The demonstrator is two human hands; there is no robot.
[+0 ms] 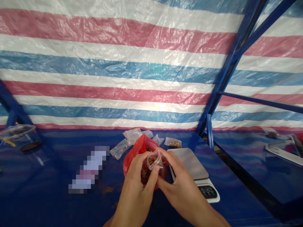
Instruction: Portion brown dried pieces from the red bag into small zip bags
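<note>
Between both hands a small clear plastic bag is held with its mouth spread open, and some brown bits show inside it. My left hand grips its left side, the thumb at the near edge. On the other side my right hand has its fingers closed round the bag. Right below and behind it stands an open red plastic bag with brown dried pieces in it, partly hidden by my hands. A digital scale with a metal plate lies beside my right hand.
Several clear zip bags lie behind the red bag. One filled zip bag is near the scale. A blurred-out strip lies left, a clear round container far left. Blue metal posts and a striped tarp stand behind.
</note>
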